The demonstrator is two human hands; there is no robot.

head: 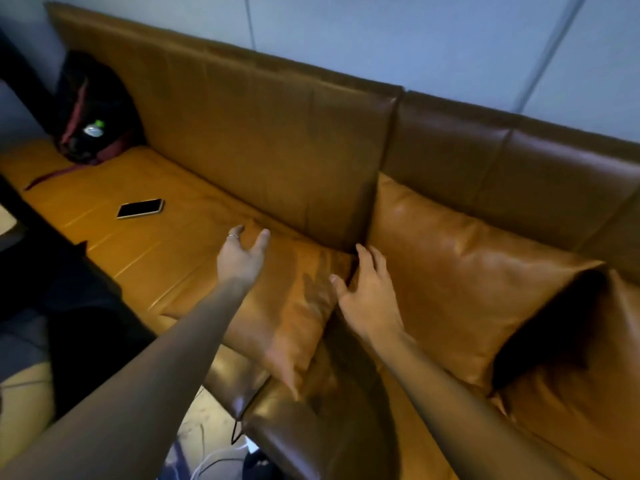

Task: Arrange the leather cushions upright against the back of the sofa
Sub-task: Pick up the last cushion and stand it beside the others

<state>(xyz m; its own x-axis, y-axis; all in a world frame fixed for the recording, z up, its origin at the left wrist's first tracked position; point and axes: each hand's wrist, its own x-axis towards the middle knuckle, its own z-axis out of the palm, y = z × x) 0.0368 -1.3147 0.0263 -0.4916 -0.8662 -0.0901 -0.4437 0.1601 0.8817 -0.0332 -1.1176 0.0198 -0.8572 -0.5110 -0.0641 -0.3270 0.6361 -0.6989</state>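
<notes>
Sofa (263,140): tan leather, long seat, flat back panels along the wall. We count two loose cushions. Right cushion (460,271) already leans up against the back. Flat cushion (287,306) lies on the seat at the gap between the two seat sections, far edge near the back panel, one corner hanging over the front edge.

Our left hand (242,259) is over the flat cushion's far left corner, fingers spread, not closed on anything. Our right hand (367,299) is on its right edge, fingers splayed into the crease beside the leaning cushion; contact likely, no real grip yet.

Step in hand, as we read it: stand the flat cushion up. To do it well: pinch both far corners, lift the far edge, pivot on the near edge, slide the base back until it meets the panel, butt it against its neighbour.

Others: one backpack (93,109), one phone (140,208), both well clear to the left.
</notes>
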